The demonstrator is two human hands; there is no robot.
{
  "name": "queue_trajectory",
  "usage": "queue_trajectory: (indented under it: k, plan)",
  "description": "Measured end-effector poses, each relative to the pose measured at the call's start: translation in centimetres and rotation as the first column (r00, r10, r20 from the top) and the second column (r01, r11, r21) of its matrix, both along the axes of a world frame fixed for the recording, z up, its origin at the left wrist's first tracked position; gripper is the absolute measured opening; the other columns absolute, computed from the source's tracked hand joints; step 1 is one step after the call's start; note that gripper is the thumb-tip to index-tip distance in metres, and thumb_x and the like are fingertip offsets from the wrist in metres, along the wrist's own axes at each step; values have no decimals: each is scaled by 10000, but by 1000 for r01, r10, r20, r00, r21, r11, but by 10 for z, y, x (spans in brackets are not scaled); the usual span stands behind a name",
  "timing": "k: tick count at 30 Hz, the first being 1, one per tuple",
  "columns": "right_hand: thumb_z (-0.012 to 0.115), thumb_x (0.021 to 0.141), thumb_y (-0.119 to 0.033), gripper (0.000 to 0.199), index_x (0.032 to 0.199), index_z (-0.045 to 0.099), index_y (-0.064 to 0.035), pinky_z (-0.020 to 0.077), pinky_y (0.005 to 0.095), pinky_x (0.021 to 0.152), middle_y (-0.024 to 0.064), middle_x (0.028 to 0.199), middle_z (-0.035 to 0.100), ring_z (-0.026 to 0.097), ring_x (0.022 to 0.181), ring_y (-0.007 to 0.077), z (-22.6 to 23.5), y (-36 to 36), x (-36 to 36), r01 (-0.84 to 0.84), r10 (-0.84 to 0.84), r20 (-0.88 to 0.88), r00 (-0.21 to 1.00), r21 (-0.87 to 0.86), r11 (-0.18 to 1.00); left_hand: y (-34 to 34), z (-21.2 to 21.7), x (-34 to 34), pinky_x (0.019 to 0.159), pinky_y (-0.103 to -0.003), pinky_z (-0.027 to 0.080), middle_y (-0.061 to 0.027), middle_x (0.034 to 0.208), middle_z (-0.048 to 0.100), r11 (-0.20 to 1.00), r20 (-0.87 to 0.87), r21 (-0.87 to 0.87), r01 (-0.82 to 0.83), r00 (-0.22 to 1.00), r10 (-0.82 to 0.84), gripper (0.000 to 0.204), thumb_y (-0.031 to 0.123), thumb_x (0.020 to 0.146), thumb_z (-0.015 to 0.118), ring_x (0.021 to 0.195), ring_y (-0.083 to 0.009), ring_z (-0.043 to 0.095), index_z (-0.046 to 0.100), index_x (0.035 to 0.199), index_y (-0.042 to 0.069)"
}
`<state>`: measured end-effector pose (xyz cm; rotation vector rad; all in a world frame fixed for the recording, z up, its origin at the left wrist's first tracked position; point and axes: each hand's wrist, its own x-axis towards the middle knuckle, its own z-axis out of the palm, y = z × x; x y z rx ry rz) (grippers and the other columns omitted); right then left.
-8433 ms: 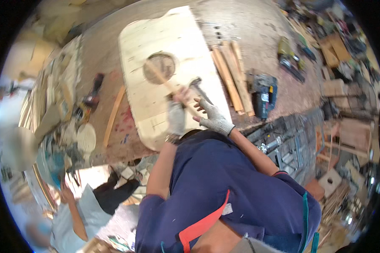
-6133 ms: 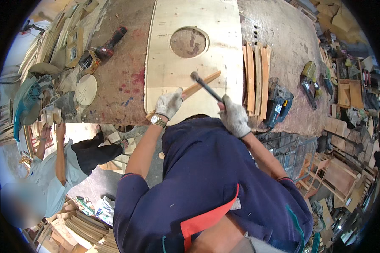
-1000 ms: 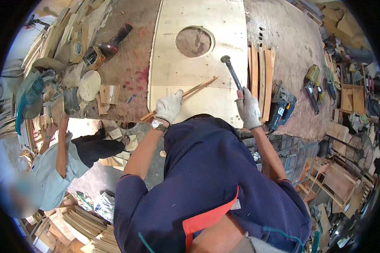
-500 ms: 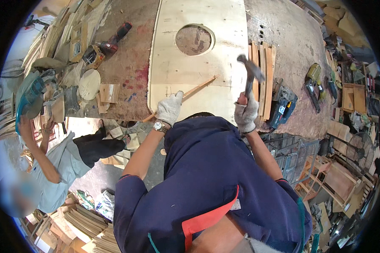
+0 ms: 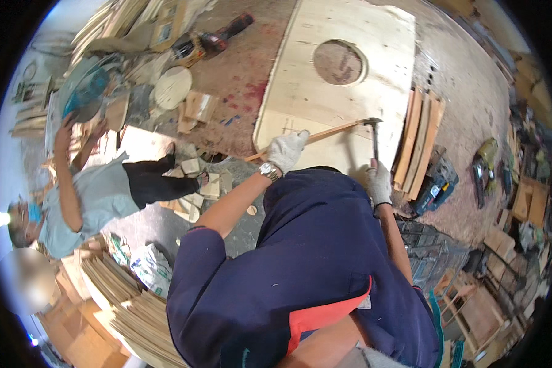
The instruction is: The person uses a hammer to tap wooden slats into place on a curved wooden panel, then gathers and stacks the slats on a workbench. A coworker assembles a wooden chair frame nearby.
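My left hand [image 5: 287, 151], in a pale work glove, is closed on a thin wooden strip [image 5: 332, 131] that slants across a light plywood board [image 5: 379, 43]. My right hand [image 5: 379, 184], also gloved, grips a hammer [image 5: 375, 140] by its handle. The hammer's head is at the far end of the strip and looks to be touching it; any nail there is hidden. Farther up the board is a large round hole [image 5: 338, 63].
Several wood strips [image 5: 418, 142] lie right of the board, beside a blue power tool [image 5: 437, 184]. A yellow-green tool [image 5: 486, 168] lies farther right, a red and black tool [image 5: 227, 34] at far left. A co-worker [image 5: 98, 196] handles a blue machine [image 5: 89, 95] on the left.
The hammer has come down from a raised position to the strip's far end. My left hand still holds the strip. The whole view has shifted and turned slightly.
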<state>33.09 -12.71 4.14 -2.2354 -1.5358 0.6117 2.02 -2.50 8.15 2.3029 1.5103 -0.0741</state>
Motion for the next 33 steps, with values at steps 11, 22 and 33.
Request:
queue_trajectory:
  k: [11,22,33]
  plan:
    - [505,1069,-331,416,1129,657,51,488,425,664,205,770,653,624,678,321,41,22,1,25,-10,-162,987,91,996,25,-3,17,1126,-544,359,-186,1269,601,979,85,125,-158,985,148,532,487,890,678,1290,-394,507,648,1168,35]
    - [524,1048,-333,294,1078,578,-46,471,569,612,261,732,634,649,724,496,78,37,-23,-49,50,-98,994,13,999,18,-58,48,1247,-563,172,-214,1636,326,951,27,305,43,998,-53,892,595,898,628,1525,-427,254,419,1531,4]
    - [520,1047,-361,320,1136,566,-56,500,550,605,231,724,659,674,705,462,55,21,-27,-95,96,-11,995,53,994,17,-67,45,1246,-565,167,-202,1653,303,946,6,322,39,999,-43,923,612,896,625,1541,-418,228,383,1557,15]
